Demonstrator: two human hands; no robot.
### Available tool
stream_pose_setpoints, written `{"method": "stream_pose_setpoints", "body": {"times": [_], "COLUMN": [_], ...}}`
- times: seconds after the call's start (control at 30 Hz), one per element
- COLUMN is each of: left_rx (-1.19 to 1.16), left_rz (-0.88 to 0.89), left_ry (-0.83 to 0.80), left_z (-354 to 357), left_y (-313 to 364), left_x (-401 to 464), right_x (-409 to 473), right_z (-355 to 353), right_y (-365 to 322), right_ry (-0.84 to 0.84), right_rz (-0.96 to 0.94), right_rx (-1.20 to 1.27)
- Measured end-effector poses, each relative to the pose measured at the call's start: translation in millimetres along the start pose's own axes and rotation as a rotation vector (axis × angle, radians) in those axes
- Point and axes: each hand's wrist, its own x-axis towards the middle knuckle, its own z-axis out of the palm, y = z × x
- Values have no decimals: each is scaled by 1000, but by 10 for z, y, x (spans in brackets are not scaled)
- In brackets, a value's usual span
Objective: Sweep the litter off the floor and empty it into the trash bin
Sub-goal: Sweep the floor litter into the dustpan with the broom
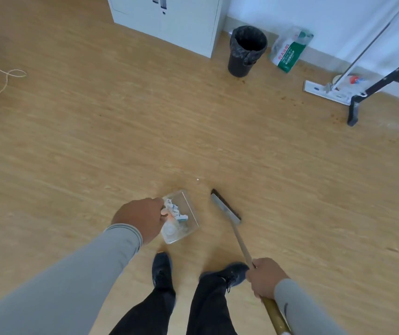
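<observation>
Litter in the dustpan at lower centre; both hands occupied, bin in the upper right of centre.

We note the left hand [140, 220] at the near edge of a clear dustpan [188, 215], which holds the crumpled litter [175, 213] just beside the knuckles; its fingers are hidden beneath the hand, so we cannot tell how they lie. Our right hand [265, 276], lower right, has its fingers clamped round the broom [227, 209] handle, the broom head just right of the dustpan, apart from it. The black trash bin [246, 50] stands well apart, beside a white cabinet [169, 20]. A mop [326, 89] lies at the upper right.
</observation>
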Motion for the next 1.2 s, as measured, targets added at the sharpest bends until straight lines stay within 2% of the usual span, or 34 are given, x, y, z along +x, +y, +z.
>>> {"method": "stream_pose_setpoints", "body": {"times": [0.1, 0.27, 0.4, 0.6, 0.87, 1.07, 1.13, 1.2], "left_rx": [7, 18, 17, -32, -28, -33, -44, -44], "left_rz": [4, 15, -4, -48, -76, -69, -72, -67], "left_ry": [5, -2, 1, 52, 45, 65, 67, 65], "left_z": [-9, -5, -28, -313, -493, -460, -460, -464], "left_y": [-21, -46, -132, -298, -330, -377, -395, -403], "left_x": [9, -25, -80, 43, 496, 560, 557, 559], "right_x": [-181, -650, -676, -111, 474, 468, 285, 95], "right_z": [105, -269, -382, -625, -625, -188, -276, -529], "right_y": [-39, 223, 91, -562, -1204, -1112, -923, -704], "right_ry": [-144, -211, -91, 98, 192, 2, -103, -168], "right_rz": [-37, -33, -68, -100, -62, -68, -103, -92], "right_rx": [-26, 243, 183, 148, 25, -238, -200, 0]}}
